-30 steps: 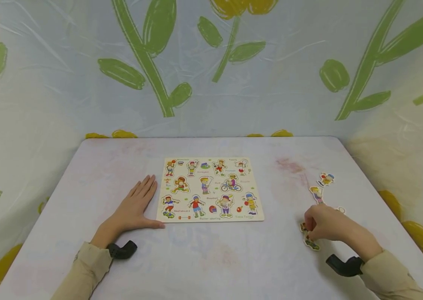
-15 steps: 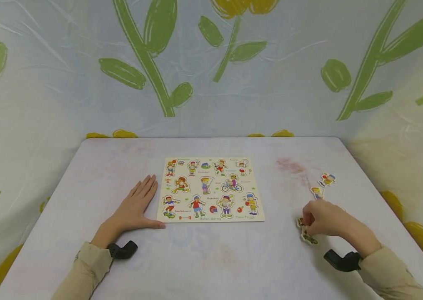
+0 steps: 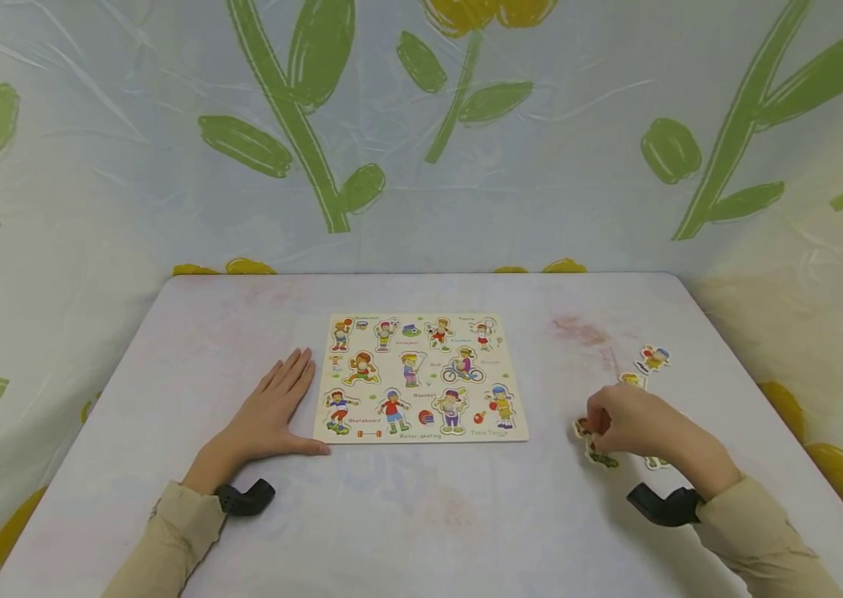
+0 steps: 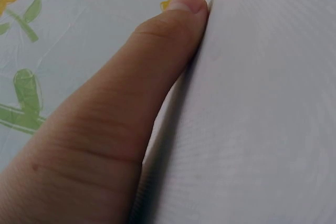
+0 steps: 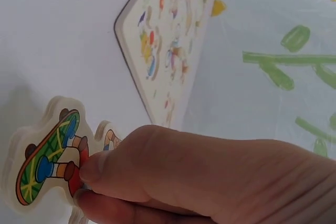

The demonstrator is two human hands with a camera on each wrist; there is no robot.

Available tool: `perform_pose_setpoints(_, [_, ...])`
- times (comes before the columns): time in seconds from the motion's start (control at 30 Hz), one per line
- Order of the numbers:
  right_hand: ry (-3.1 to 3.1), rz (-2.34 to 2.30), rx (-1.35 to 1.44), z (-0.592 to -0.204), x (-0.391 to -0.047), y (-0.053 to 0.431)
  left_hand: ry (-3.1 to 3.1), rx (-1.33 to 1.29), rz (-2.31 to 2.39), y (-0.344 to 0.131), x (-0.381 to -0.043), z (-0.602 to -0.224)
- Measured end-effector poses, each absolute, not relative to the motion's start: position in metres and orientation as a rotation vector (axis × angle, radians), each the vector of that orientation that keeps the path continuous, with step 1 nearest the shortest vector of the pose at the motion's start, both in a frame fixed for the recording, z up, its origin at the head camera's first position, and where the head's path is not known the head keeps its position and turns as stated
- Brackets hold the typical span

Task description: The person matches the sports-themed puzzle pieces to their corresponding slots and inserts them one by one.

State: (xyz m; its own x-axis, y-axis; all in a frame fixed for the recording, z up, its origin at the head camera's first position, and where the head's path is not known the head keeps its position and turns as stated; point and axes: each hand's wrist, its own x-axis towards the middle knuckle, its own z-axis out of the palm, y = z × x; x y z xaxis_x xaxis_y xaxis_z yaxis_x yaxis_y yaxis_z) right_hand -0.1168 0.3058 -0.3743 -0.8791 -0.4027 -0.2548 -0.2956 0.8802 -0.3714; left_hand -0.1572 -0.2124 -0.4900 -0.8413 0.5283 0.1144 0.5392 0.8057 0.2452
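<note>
My right hand [image 3: 634, 428] pinches a skateboarder puzzle piece [image 3: 597, 454] between thumb and fingers, to the right of the puzzle board [image 3: 384, 365]. In the right wrist view the piece's green skateboard [image 5: 50, 156] faces the camera; the fingers cover the figure's upper part. Flat on the table, my left hand [image 3: 264, 411] has its fingers extended beside the board's left edge. Its thumb [image 4: 163, 35] touches the board's near left corner, holding nothing. Printed sports figures in several outlined shapes cover the board.
Beyond the right hand lie a blue-capped figure piece [image 3: 654, 359] and a yellow-haired piece [image 3: 630, 379], partly covered. Another piece [image 3: 657, 463] shows below the right wrist. The white table [image 3: 421, 515] ends at a flower-printed curtain [image 3: 541, 199].
My right hand has moved left and slightly away from me, carrying the skateboarder piece and uncovering a piece beneath the wrist. My left hand and the board have stayed still.
</note>
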Motion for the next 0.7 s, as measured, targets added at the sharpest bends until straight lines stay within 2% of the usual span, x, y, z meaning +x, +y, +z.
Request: perform_pose_setpoints(0.7, [2.778, -0.547, -0.596, -0.364, -0.139, 0.274, -2.963, -0.865, -0.409, -0.212, -0.156, -0.486])
